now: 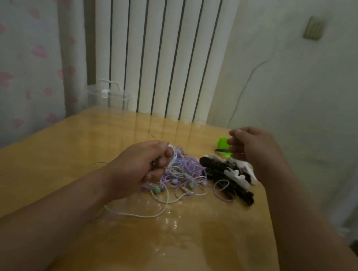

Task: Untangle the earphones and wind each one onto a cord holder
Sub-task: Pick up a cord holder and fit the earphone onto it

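Centre frame, the left hand [146, 165] clutches cords [172, 156] lifted from the tangle [189, 176], likely to free 1. The right hand [254, 149] is curled, its grasp unclear.

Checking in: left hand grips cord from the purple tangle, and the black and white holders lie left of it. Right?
Not quite. The head view shows the left hand gripping cord from the purple tangle, but the holders lie right of it.
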